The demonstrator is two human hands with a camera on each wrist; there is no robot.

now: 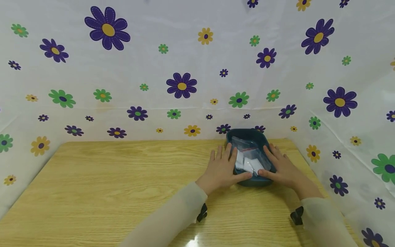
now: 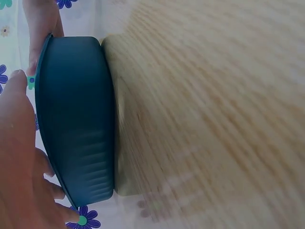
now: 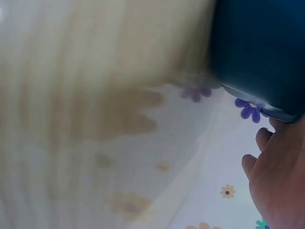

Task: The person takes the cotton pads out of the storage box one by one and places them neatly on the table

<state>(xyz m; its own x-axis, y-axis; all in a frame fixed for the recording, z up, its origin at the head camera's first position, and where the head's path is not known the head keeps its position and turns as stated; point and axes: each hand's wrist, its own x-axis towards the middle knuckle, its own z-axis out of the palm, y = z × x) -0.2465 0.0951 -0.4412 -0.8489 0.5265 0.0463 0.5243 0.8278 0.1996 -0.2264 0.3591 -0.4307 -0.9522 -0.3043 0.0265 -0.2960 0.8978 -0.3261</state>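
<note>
A dark teal plastic tub (image 1: pixel 254 183) stands near the back right of the wooden table. Inside lie clear zip bags (image 1: pixel 257 156), one with a red strip, and white pieces (image 1: pixel 248 165). My left hand (image 1: pixel 221 172) rests along the tub's left rim, its fingers spread and fairly straight, the thumb reaching over the front rim. On the opposite side, my right hand (image 1: pixel 288 173) lies at the right rim with fingers extended and its thumb over the inside. The left wrist view shows the tub's ribbed side wall (image 2: pixel 78 109) with fingertips at its rim.
The light wooden table (image 1: pixel 123 185) stretches to the left and front. A white cloth (image 1: pixel 148 68) printed with purple, green and yellow flowers hangs behind it and along both sides, close to the tub's back. A black wrist strap part (image 1: pixel 297 216) sits under the right sleeve.
</note>
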